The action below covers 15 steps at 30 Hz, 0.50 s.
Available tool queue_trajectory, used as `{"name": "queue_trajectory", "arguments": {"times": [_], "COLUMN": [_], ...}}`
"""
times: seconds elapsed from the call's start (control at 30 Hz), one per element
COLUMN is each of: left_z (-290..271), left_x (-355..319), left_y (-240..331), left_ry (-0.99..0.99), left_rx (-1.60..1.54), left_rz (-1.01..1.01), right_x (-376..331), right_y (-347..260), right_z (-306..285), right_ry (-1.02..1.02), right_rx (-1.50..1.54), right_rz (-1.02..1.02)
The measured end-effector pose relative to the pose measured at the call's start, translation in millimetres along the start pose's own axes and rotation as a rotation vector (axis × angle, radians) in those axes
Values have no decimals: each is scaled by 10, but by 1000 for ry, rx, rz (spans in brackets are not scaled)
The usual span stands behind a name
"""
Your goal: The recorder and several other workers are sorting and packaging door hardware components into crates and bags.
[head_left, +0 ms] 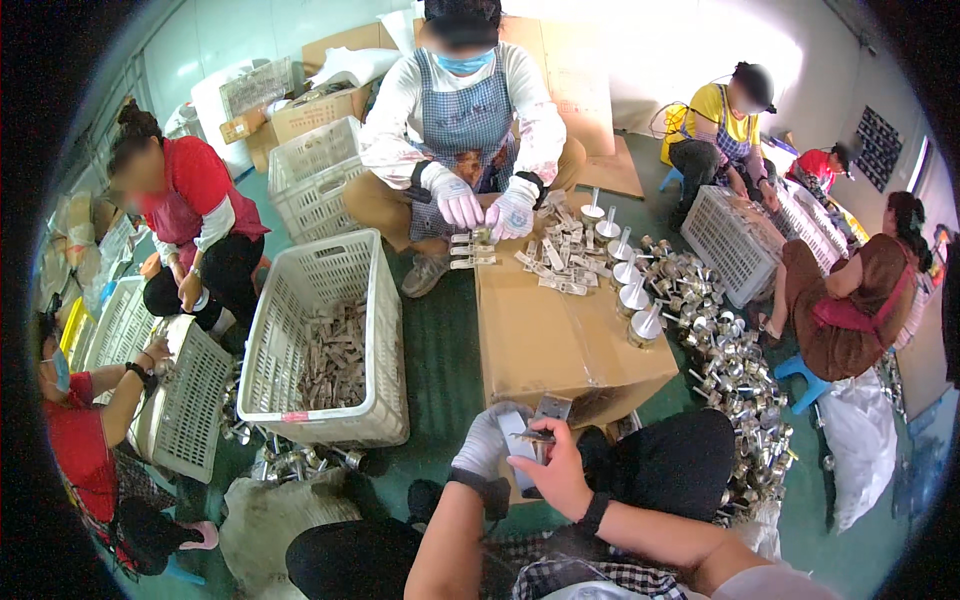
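My left hand (482, 446), in a white glove, is closed round a flat, pale grey rectangular piece (519, 452) above my lap. Across that piece reaches my bare right hand (562, 470), its thumb and fingers pinched on a small metal part (536, 437) whose exact kind I cannot make out. A grey metal plate-like end (553, 406) shows just beyond my fingers. In front stands a cardboard box (560, 340), bearing a pile of flat metal clips (565, 255) and a row of metal funnel-shaped pieces with clear tubes (632, 290).
At left stands a white plastic crate (385, 340) holding many metal clips (335, 350). Shiny metal parts (730, 400) heap on the floor at right. Across the box a gloved co-worker (470, 120) handles clips. Other people sit by crates (735, 245). A white sack (858, 450) lies right.
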<state>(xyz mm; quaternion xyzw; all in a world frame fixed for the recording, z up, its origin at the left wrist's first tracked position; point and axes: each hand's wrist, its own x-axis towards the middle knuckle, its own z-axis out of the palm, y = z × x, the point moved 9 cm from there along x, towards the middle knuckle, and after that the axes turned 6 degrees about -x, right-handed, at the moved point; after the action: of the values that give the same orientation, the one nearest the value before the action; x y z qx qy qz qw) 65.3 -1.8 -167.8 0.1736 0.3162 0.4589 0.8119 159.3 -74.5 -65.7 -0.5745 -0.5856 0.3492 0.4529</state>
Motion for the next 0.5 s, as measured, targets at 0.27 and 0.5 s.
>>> {"name": "queue_trajectory", "arguments": {"times": [0.27,0.5], "left_z": [-123,-32], "left_x": [109,70], "left_y": [-25,-4], "left_ry": [-116,-147], "left_rx": [87,326], "left_rz": [40,95], "right_x": [-144,-175], "right_y": [173,112], "right_z": [78,16], "right_ry": [32,11], "right_rx": [128,142], "right_rz": [18,94]}}
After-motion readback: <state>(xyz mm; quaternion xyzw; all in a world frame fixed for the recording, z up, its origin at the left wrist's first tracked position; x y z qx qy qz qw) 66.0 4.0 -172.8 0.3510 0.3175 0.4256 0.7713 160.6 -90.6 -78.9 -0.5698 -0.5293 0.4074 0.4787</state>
